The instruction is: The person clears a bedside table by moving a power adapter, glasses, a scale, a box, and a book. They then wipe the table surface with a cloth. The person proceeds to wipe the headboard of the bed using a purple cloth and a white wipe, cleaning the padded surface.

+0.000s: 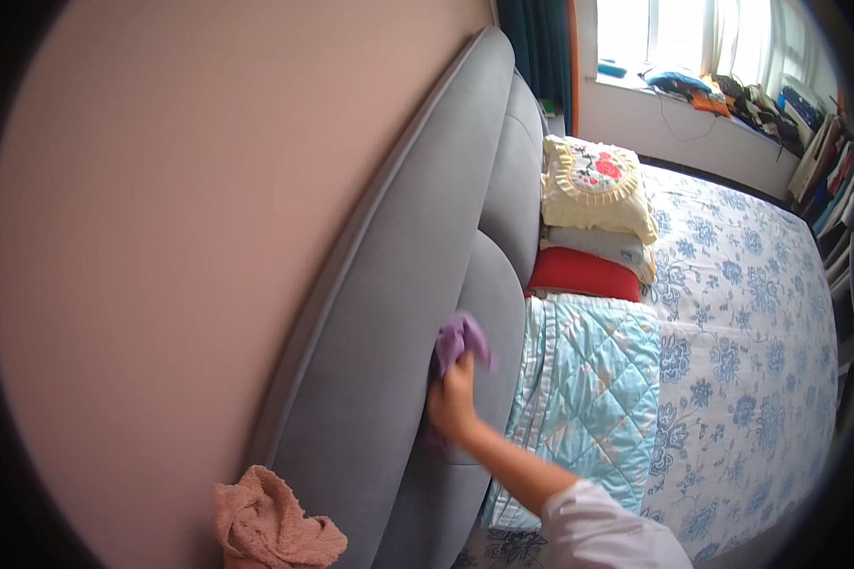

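My right hand (453,402) grips a purple cloth (457,341) against the grey upholstered headboard (384,284), in the groove between its padded panels. Part of the cloth sticks out above the fingers, slightly blurred, and a bit shows below the hand. A white sleeve covers my right upper forearm. At the bottom left, a salmon-pink terry cloth (274,523) is bunched up in front of the wall and the headboard's lower edge. Only a sliver of my left hand (239,563) shows under it at the picture's rim; the cloth hides the fingers.
Beside the headboard, a folded light-blue quilt (598,384), a red pillow (583,274) and a yellow ruffled pillow (594,192) lie on the bed's blue-flowered sheet (740,341). A pink wall (171,213) stands at the left. Clothes (754,107) cover the windowsill; a teal curtain (537,57) hangs nearby.
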A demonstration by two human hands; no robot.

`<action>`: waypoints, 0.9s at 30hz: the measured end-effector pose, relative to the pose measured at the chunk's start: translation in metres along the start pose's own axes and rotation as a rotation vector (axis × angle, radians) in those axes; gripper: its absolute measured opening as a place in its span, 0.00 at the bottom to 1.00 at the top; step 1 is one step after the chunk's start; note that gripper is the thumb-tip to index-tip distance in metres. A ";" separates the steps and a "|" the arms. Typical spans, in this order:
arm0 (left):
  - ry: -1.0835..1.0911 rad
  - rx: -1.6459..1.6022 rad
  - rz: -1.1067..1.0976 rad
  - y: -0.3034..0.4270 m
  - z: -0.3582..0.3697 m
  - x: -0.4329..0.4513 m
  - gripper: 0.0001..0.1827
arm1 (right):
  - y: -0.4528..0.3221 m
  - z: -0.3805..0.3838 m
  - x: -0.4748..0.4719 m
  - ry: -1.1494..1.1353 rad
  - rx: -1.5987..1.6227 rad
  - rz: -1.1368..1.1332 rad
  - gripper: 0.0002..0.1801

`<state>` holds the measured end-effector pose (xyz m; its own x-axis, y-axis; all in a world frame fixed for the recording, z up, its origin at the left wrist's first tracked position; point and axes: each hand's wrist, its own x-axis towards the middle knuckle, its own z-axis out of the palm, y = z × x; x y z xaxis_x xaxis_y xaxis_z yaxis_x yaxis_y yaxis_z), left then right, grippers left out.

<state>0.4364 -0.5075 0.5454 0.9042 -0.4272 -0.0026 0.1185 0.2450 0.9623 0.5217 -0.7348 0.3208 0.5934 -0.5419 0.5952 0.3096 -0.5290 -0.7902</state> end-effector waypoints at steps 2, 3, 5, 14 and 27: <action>0.015 0.013 -0.004 0.002 -0.001 0.000 0.28 | 0.057 0.023 0.059 0.084 -0.028 0.017 0.21; 0.017 0.028 -0.009 0.002 -0.001 -0.001 0.28 | 0.098 0.032 0.092 0.116 -0.198 0.057 0.17; -0.006 0.004 -0.015 -0.004 -0.002 0.003 0.30 | 0.188 0.020 0.167 0.100 -0.675 0.197 0.10; 0.054 0.091 0.004 0.004 -0.003 -0.005 0.35 | 0.060 0.023 0.045 -0.034 -0.434 -0.029 0.12; -0.151 0.100 -0.095 0.007 -0.014 -0.012 0.30 | 0.005 -0.049 -0.005 0.173 0.001 0.185 0.11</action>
<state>0.4322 -0.4888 0.5482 0.8180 -0.5719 -0.0613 0.1524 0.1127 0.9819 0.4835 -0.7668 0.3209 0.5037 -0.7332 0.4568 0.2084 -0.4101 -0.8879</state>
